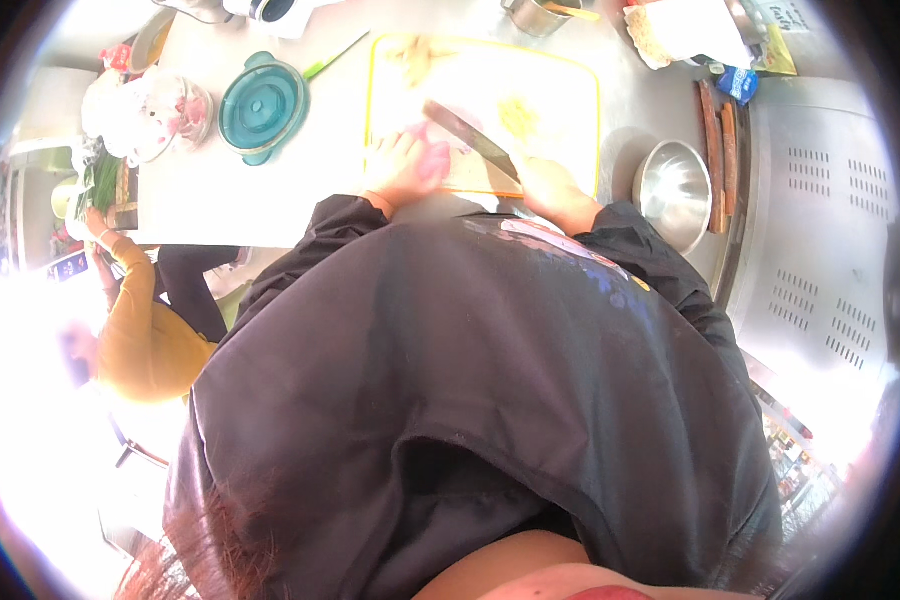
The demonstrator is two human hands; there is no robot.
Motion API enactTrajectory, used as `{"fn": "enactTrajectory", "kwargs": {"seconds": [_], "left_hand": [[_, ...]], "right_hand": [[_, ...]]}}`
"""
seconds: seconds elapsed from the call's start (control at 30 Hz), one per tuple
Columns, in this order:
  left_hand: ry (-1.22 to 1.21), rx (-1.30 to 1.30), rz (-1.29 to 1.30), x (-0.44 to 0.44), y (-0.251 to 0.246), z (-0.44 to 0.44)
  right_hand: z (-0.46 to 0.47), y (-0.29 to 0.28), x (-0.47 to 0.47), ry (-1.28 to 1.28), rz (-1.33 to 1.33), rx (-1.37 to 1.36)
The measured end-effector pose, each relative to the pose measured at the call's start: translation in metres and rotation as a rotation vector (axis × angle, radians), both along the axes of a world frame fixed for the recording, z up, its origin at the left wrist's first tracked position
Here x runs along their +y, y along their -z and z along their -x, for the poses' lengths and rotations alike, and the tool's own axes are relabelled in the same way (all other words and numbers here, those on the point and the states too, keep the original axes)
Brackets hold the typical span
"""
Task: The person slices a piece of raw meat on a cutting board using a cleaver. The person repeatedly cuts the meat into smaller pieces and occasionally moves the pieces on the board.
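My right hand (555, 191) is closed around the handle end of a broad-bladed knife (474, 140), whose blade slants up and left over a white cutting board with a yellow rim (598, 127). Beside the blade, my left hand (396, 166) rests on a pink piece of food (435, 159), which looks like raw meat, at the board's near left part. A small pile of yellowish cut food (519, 116) lies on the right half of the board. Pale tan pieces (418, 58) lie near its far left corner. Glare washes out much of the board.
Left of the board are a teal lid (259, 109), a green-handled knife (316, 70) and a clear container with pink-and-white contents (187, 112). A steel bowl (675, 196) and brown sticks (712, 157) are at right. A person in a yellow top (146, 322) handles green stalks at far left.
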State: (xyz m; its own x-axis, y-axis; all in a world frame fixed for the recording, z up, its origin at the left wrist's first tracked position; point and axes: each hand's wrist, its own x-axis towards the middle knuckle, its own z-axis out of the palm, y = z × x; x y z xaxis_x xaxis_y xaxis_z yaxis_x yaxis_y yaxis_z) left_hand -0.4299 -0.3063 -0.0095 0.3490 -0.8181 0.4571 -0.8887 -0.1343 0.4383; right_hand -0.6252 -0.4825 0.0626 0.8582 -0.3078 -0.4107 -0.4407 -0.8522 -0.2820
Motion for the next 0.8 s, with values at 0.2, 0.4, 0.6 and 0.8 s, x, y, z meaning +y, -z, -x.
{"fn": "enactTrajectory", "kwargs": {"seconds": [0.2,0.4,0.6,0.8], "left_hand": [[-0.193,0.431,0.181,-0.003,0.016,-0.01],[0.005,0.244,0.318,-0.004,0.0,-0.011],[0.236,0.233,0.125,-0.021,-0.01,0.005],[0.155,0.201,-0.138,-0.011,0.002,-0.045]], "right_hand": [[0.019,-0.002,0.006,-0.066,0.1,-0.032],[0.019,-0.012,0.008,0.01,0.078,-0.023],[0.041,-0.023,0.016,0.303,-0.05,-0.313],[0.064,-0.038,0.036,0.697,-0.188,-0.459]]}}
